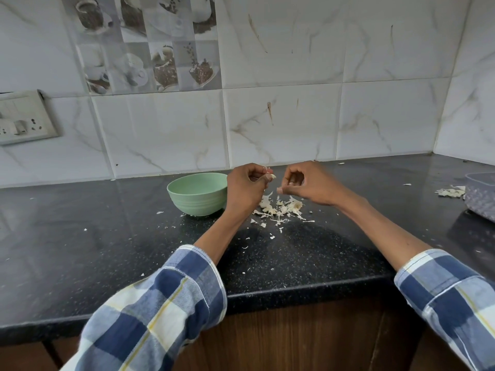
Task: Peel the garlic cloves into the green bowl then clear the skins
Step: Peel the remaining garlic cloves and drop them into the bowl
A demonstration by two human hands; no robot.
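Just left of your left hand (245,188): the bowl (197,194), pale mint green with faint ribbed bands round its lower wall. Below both your hands: garlic skins (280,208), cream-white against the countertop (107,236), which is black with fine white speckles. Your sleeves (158,311): checked in navy, pale blue and white, with thin yellow lines. Beyond your hands: wall tiles (281,124), white marble pattern with grey and brownish veins. Far right of your right hand (308,184): a container (480,195), grey-lilac, finely dotted. Below the counter edge: cabinet front (294,341), dark brown wood grain.
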